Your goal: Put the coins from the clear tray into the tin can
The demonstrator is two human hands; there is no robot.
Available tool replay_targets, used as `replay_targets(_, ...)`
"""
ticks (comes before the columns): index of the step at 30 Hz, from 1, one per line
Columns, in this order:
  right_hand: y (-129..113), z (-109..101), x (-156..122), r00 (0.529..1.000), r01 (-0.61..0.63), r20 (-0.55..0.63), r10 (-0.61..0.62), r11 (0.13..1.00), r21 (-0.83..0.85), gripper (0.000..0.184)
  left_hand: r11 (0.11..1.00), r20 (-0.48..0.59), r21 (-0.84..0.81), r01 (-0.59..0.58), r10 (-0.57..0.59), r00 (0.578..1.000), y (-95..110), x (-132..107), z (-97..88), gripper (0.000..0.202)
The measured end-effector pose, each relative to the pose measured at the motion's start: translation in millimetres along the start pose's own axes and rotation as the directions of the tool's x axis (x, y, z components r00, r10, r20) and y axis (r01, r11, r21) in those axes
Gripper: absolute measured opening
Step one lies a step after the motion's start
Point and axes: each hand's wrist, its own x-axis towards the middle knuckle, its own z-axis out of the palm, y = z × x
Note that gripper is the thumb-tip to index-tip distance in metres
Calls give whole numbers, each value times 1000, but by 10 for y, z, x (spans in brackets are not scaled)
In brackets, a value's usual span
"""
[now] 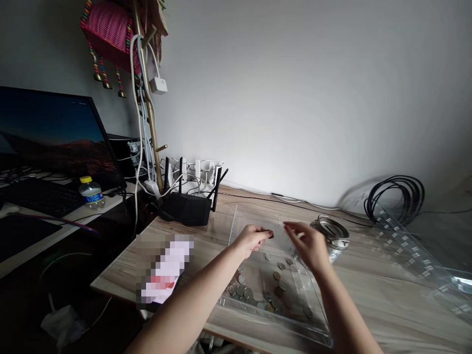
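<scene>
My left hand [251, 238] hovers over a clear plastic tray [317, 328] and pinches a small dark coin [271, 235] between thumb and fingertips. My right hand [309, 244] is just to its right, fingers curled and reaching toward the coin, with nothing plainly in it. Several loose coins [258, 294] lie in the tray below both hands. A glass jar [331, 234] with a metal clasp lies on its side just beyond my right hand.
A black router [189, 205] and a tangle of cables stand at the back left of the wooden table [387, 300]. A laptop [51, 142] and a water bottle [91, 192] are at far left. A black cable coil [396, 194] and clear packaging [416, 250] lie at right.
</scene>
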Motion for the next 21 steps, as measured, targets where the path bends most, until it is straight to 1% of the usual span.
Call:
replay_targets(1,-38,95,0,992,-4,130,-5,998,63,32,1000,-15,-11,-11,11,1000,0,3,-1,33)
replay_targets(2,-63,176,0,977,-8,214,-15,994,106,33,1000,-21,-25,-15,15,1000,0,5,-3,34)
replay_targets(3,-77,240,-1,965,-7,262,-27,992,130,33,999,-19,-40,-12,11,1000,1,7,-6,35)
replay_targets(5,-85,310,-5,960,4,276,-39,992,127,33,998,0,-69,6,-6,1000,4,6,-9,36)
replay_targets(7,-83,305,-10,973,12,227,-31,996,86,31,996,37,-85,21,-17,999,8,-5,-7,35)
replay_targets(9,-75,227,-10,989,17,144,-22,999,40,29,995,98,-91,44,-35,995,9,-18,-1,32)
replay_targets(11,-44,76,1,1000,1,3,-1,999,-33,27,989,166,-105,100,-82,983,6,-22,3,27)
replay_targets(12,-13,-23,10,995,-41,-90,33,995,-90,27,983,190,-125,133,-108,976,2,-18,2,24)
replay_targets(13,31,-132,21,978,-111,-194,78,981,-160,27,974,197,-155,165,-133,971,-4,-8,-2,21)
replay_targets(15,154,-356,48,906,-283,-394,152,911,-300,29,951,150,-234,204,-172,974,-17,21,-15,20)
replay_targets(16,227,-457,63,871,-361,-458,177,864,-352,29,938,116,-276,211,-185,976,-25,37,-22,22)
replay_targets(17,301,-543,80,851,-417,-484,203,821,-390,29,925,86,-314,212,-195,977,-32,53,-29,25)
replay_targets(18,373,-611,97,848,-453,-472,240,790,-412,28,914,64,-346,211,-202,977,-39,65,-35,29)
replay_targets(21,544,-709,151,861,-501,-331,385,752,-428,26,886,49,-421,193,-191,980,-51,82,-42,39)
